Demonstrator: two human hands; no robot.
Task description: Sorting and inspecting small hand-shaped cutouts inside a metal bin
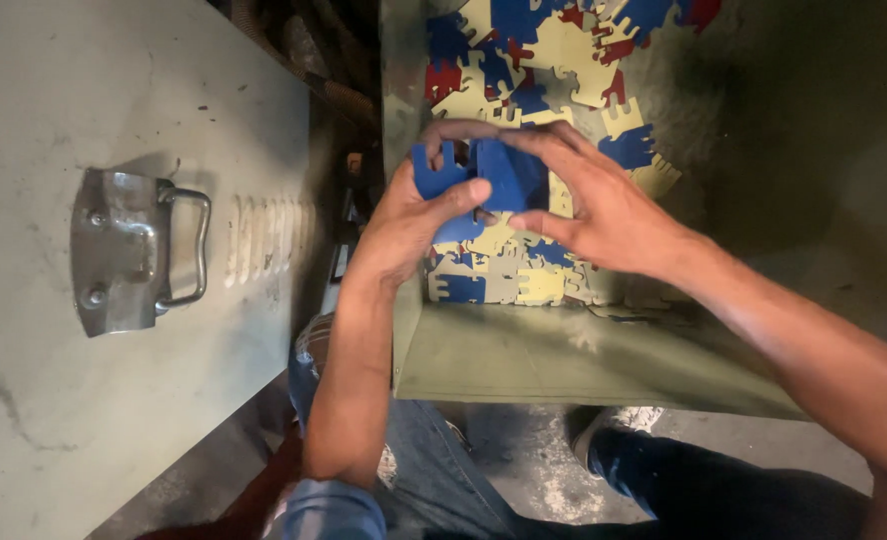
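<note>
Blue plastic pieces (pixel 479 180) gripped between left hand (pixel 409 215) and right hand (pixel 594 205) fingers, above green box (pixel 564 360) of coloured pieces (pixel 544 60).

blue notched pieces (pixel 479 180), stacked, held upright

Both hands, the left hand (pixel 409 215) and the right hand (pixel 594 200), are crowding the middle of the green box (pixel 564 360), leaving open room only toward its bare right side. Loose red, yellow and blue comb-shaped pieces (pixel 554 60) are covering the floor of the box at the far end. A grey metal lid (pixel 114 400) with a steel handle (pixel 189 250) is blocking the whole left side, leaving just a dark narrow gap beside the box wall.
</note>
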